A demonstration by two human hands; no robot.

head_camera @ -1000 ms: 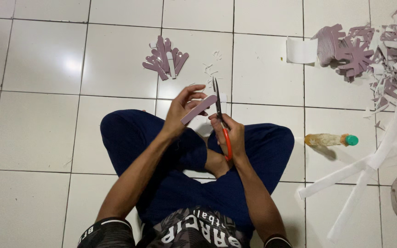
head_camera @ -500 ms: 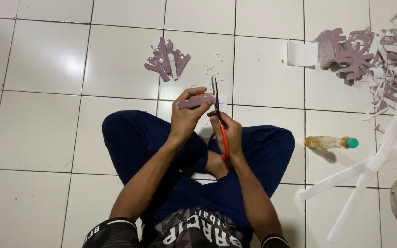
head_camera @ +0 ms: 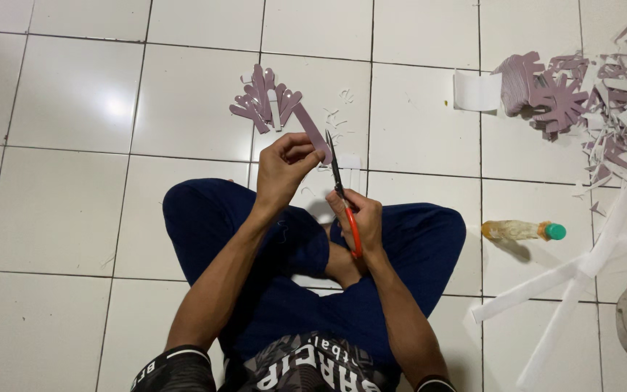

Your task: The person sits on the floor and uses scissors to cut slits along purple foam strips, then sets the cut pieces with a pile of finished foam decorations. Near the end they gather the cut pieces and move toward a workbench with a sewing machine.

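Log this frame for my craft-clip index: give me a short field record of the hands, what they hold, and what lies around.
left hand: pinches a mauve strip at its lower end
right hand: grips orange-handled scissors, blades pointing up beside the strip
posture: seated cross-legged on white tiled floor
ahead: small pile of mauve cut pieces
far right: larger heap of mauve shapes and scraps
right side: bottle with green cap, lying down; long white strips

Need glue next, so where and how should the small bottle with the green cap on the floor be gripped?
Probably around the middle of its body, coming straight down from above. The glue bottle lies on its side on the white floor tile, green cap pointing right, with bare tile on both long sides, so fingers can close across its width there.
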